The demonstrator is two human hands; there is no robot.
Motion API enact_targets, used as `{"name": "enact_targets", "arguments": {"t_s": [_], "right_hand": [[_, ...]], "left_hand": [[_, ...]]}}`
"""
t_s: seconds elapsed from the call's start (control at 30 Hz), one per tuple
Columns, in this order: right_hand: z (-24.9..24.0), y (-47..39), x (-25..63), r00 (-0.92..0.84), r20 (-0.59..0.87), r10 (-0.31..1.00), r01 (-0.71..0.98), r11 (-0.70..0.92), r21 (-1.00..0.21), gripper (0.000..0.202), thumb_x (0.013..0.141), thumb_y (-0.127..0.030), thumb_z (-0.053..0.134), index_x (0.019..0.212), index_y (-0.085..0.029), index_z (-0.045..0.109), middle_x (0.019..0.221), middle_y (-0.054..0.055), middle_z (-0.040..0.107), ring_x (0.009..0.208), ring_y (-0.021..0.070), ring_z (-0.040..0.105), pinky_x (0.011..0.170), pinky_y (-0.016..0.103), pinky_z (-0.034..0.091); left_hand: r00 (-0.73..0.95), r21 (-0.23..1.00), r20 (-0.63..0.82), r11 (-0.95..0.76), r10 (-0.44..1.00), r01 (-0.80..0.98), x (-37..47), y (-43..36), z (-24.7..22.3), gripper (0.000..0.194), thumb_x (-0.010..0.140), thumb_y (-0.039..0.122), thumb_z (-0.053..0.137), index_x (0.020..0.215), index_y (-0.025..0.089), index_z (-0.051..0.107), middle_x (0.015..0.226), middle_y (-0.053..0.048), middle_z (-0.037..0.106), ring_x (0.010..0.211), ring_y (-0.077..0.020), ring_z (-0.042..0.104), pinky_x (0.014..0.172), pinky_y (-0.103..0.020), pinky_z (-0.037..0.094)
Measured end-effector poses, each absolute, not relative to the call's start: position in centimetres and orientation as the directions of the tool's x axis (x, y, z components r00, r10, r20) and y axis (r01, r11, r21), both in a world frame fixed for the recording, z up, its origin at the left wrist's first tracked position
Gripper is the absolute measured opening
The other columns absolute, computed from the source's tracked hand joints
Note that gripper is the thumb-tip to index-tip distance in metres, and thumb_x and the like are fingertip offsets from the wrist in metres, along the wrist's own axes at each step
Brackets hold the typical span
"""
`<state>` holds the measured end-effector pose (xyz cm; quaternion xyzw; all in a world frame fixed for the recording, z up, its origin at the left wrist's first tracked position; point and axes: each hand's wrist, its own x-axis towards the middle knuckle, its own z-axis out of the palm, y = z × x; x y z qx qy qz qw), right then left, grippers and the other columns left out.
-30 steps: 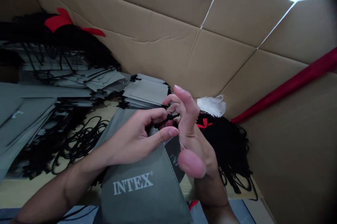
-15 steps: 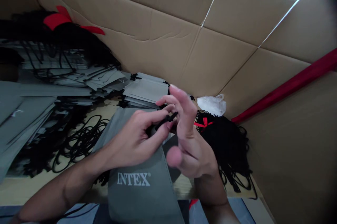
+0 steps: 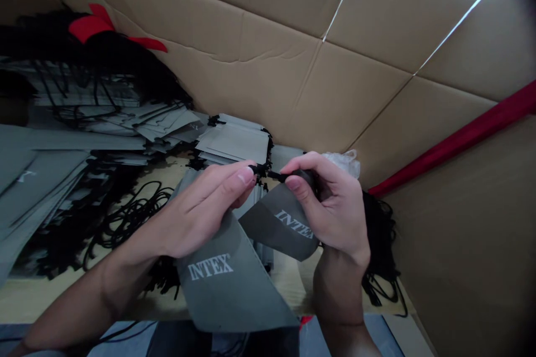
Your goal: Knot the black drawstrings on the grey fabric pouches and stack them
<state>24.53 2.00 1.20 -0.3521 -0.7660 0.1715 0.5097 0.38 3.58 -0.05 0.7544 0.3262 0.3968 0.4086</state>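
My left hand point(image 3: 209, 203) is closed, thumb and fingers pinching a black cord end at the top of a grey fabric pouch point(image 3: 234, 295) printed INTEX, which hangs below it. My right hand point(image 3: 330, 200) is closed too, gripping a second, smaller-looking grey INTEX piece point(image 3: 285, 228) by its upper edge. From its fingertips a short black cord point(image 3: 276, 176) points toward my left hand. The two cord ends nearly meet; whether they touch I cannot tell. My fingers hide the upper edges of both pieces.
Stacks of grey pouches point(image 3: 234, 144) stand behind my hands, with more grey pouches point(image 3: 54, 178) at left. Loose black cord point(image 3: 125, 217) lies on the wooden table point(image 3: 167, 304). A black cord bundle point(image 3: 379, 234) and clear plastic bag point(image 3: 345, 162) are at right, before cardboard walls point(image 3: 268, 22).
My right hand has gone from spread fingers to a grip on the smaller grey piece, a little further right. My left hand has turned palm-down, and the hanging pouch has swung and lifted slightly.
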Motion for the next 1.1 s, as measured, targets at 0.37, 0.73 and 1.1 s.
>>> {"name": "enact_targets", "arguments": {"t_s": [0.37, 0.73, 1.1], "right_hand": [[1.0, 2.1, 24.7, -0.269, 0.740, 0.616, 0.253, 0.787, -0.563, 0.010, 0.105, -0.014, 0.078, 0.108, -0.024, 0.079, 0.102, 0.002, 0.077, 0.094, 0.0195, 0.071, 0.081, 0.035, 0.055], [1.1, 2.2, 24.9, -0.377, 0.735, 0.564, 0.289, 0.825, -0.485, 0.008, 0.111, -0.022, 0.072, 0.104, -0.025, 0.075, 0.135, 0.009, 0.080, 0.107, 0.0221, 0.078, 0.089, 0.037, 0.068], [1.0, 2.1, 24.3, -0.362, 0.760, 0.540, 0.184, 0.840, -0.510, 0.002, 0.106, -0.022, 0.081, 0.105, -0.023, 0.081, 0.114, 0.007, 0.084, 0.099, 0.0223, 0.081, 0.083, 0.036, 0.069]], "left_hand": [[0.577, 0.667, 0.486, -0.705, 0.657, 0.241, 0.0, 4.0, 1.1, 0.027, 0.123, 0.035, 0.046, 0.106, 0.021, 0.062, 0.077, 0.005, 0.056, 0.066, -0.0115, 0.050, 0.064, -0.027, 0.041], [0.575, 0.351, 0.676, -0.888, 0.461, 0.298, -0.4, 4.4, -0.3, 0.029, 0.112, 0.006, 0.050, 0.130, 0.019, 0.068, 0.113, -0.005, 0.078, 0.093, -0.0160, 0.072, 0.082, -0.026, 0.053], [0.497, 0.455, 0.656, -0.823, 0.568, 0.340, -0.2, 4.1, 0.5, 0.020, 0.116, 0.027, 0.061, 0.124, 0.020, 0.078, 0.101, -0.002, 0.085, 0.084, -0.0154, 0.078, 0.078, -0.024, 0.057]]}}
